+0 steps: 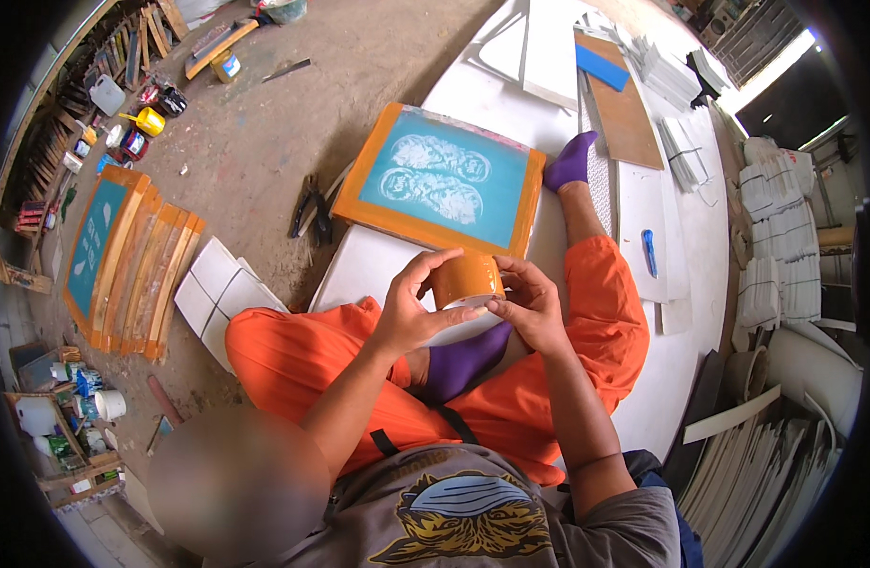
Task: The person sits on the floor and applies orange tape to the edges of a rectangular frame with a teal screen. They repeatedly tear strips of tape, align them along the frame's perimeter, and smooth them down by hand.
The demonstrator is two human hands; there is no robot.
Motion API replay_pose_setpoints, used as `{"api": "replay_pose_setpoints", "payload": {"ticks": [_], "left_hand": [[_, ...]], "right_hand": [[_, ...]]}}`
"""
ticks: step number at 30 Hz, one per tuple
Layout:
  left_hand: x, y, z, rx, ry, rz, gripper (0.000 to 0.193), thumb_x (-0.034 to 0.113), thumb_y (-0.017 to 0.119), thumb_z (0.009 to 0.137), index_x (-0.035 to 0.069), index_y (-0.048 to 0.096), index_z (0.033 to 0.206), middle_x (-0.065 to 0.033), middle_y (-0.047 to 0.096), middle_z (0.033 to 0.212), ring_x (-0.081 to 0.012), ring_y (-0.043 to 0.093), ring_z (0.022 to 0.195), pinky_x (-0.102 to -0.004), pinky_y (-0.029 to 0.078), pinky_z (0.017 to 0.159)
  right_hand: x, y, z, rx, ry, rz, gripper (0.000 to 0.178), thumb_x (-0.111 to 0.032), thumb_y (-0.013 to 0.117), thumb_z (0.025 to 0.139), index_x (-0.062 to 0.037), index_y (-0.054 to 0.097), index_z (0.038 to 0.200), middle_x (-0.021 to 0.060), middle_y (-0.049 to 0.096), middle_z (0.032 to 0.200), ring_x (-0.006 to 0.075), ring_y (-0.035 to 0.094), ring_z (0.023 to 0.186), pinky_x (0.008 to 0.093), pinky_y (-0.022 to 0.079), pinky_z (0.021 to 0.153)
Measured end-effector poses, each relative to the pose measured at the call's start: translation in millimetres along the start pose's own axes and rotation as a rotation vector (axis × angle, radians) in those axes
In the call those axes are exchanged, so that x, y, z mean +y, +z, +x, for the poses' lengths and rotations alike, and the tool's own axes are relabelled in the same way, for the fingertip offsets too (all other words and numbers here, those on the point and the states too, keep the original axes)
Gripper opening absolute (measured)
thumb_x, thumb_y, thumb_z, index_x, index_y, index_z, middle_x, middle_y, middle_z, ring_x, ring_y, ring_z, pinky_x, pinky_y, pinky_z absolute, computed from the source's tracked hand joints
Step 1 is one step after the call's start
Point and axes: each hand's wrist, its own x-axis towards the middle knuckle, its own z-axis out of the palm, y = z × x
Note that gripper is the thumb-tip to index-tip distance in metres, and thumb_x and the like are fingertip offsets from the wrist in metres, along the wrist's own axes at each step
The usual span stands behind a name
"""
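Observation:
A wide roll of orange-brown packing tape is held up over my lap between both hands. My left hand has its fingers curled round the roll's left side, with the thumb along the lower edge. On the right side, my right hand grips the roll, its thumb and fingertips close to the bottom rim. Just beyond the hands lies a screen-printing frame, its wooden border covered in orange-brown tape. Its teal mesh carries two pale sole-shaped prints.
Under the frame is a white board surface. A blue cutter knife lies to the right, near a brown board with a blue strip. Pliers rest left of the frame. More taped frames stand at far left.

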Motion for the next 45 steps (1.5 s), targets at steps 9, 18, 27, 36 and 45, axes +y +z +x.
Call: {"api": "replay_pose_setpoints", "payload": {"ticks": [9,18,27,36,45], "left_hand": [[-9,-7,-5,0.047,0.135,-0.047,0.081,0.012,0.091,0.079,-0.002,0.049,0.146,-0.0119,0.065,0.125,-0.0184,0.064,0.116,-0.0333,0.053,0.100],[-4,-23,-10,-0.052,0.066,-0.207,0.067,0.002,0.087,0.079,0.001,0.057,0.139,-0.0124,0.059,0.134,-0.0237,0.062,0.124,-0.0376,0.057,0.103],[-1,-34,-2,-0.117,0.258,-0.058,0.068,0.007,0.093,0.071,0.003,0.063,0.133,-0.0139,0.061,0.134,-0.0283,0.060,0.128,-0.0399,0.053,0.106],[-1,-37,-1,-0.140,0.255,0.032,0.068,0.013,0.094,0.069,0.004,0.066,0.130,-0.0144,0.064,0.132,-0.0297,0.061,0.128,-0.0408,0.051,0.106],[-6,-33,-9,-0.221,0.232,0.111,0.068,0.010,0.094,0.070,0.005,0.065,0.132,-0.0170,0.064,0.132,-0.0301,0.061,0.128,-0.0419,0.050,0.107]], "right_hand": [[-6,9,-2,0.039,-0.102,-0.081,0.060,0.001,0.083,0.084,-0.0007,0.056,0.138,0.0130,0.066,0.124,0.0199,0.069,0.107,0.0333,0.059,0.092],[-58,22,-4,0.025,-0.369,-0.499,0.047,-0.014,0.083,0.086,-0.0009,0.065,0.128,0.0136,0.067,0.122,0.0241,0.068,0.102,0.0369,0.057,0.085],[-110,34,12,-0.088,-0.418,-0.835,0.021,-0.007,0.074,0.089,-0.0062,0.071,0.110,0.0083,0.072,0.099,0.0279,0.069,0.093,0.0394,0.055,0.078],[-108,34,19,-0.144,-0.380,-0.926,0.014,-0.003,0.075,0.086,-0.0028,0.067,0.097,0.0113,0.068,0.092,0.0297,0.069,0.084,0.0392,0.056,0.073],[-91,28,10,-0.158,-0.193,-0.985,0.013,-0.007,0.071,0.089,-0.0053,0.060,0.096,0.0103,0.066,0.092,0.0351,0.068,0.087,0.0456,0.053,0.071]]}}
